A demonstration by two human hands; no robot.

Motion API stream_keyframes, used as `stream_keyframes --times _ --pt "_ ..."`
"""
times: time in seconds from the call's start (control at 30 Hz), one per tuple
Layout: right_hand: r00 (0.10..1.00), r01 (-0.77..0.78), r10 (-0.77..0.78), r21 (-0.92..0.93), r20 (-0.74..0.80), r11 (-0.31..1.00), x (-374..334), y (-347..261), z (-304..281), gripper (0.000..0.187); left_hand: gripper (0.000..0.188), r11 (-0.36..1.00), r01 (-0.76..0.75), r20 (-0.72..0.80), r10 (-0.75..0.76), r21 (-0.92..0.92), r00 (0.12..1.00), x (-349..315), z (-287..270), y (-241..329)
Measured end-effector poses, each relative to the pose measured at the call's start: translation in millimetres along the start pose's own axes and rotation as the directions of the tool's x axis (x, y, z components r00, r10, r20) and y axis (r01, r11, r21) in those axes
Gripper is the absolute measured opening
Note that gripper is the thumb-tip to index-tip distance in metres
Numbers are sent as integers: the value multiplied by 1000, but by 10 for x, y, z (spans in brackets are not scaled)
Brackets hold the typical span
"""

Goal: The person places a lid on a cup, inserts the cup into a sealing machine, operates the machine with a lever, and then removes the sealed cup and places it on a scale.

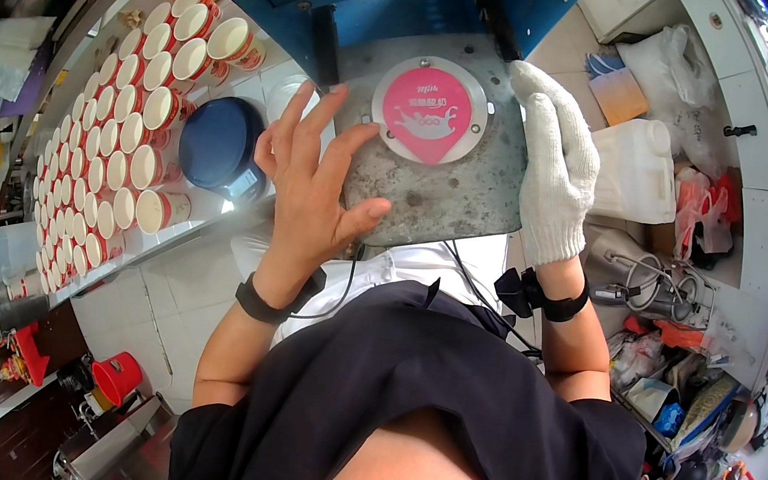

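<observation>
In front of me a grey, stained metal plate juts out from a blue machine. A round pink lid with a pointed tab lies in a silver ring on this plate. My left hand is bare and open, its fingers spread over the plate's left edge beside the ring. Nothing shows between those fingers. My right hand wears a white knitted glove and rests along the plate's right edge. Its fingers are stretched out, and it holds nothing that I can see.
Many red-and-white paper cups stand in rows on the table at left, near a round dark blue lid. Blue machine walls rise ahead. A white plastic jug and a metal can lie at right. A red bucket is lower left.
</observation>
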State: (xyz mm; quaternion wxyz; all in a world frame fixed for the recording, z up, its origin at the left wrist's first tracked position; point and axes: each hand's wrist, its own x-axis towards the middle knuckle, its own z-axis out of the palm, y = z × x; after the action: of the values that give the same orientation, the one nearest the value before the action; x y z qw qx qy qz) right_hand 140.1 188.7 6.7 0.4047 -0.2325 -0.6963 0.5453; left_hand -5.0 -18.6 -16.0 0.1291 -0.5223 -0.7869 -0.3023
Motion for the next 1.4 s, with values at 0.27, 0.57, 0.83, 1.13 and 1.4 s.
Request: stream_keyframes --times 0.27,0.57,0.83,1.13,1.4 --pt "1000 -4 4 -9 9 1000 -6 -4 -7 26 79 1000 -9 9 9 15 1000 -2 1 -10" --pt "999 -13 14 -39 29 999 -1 -30 8 25 78 1000 -9 6 8 17 1000 1 12 -4" --pt "977 206 -179 -290 116 935 48 -30 42 21 77 1000 -15 8 15 22 1000 7 9 2" --pt "957 284 -234 -386 173 878 63 -52 69 18 75 999 -25 20 24 21 1000 7 5 2" --pt "952 297 -235 -416 195 859 63 -60 67 17 74 999 -30 20 30 11 999 5 6 2"
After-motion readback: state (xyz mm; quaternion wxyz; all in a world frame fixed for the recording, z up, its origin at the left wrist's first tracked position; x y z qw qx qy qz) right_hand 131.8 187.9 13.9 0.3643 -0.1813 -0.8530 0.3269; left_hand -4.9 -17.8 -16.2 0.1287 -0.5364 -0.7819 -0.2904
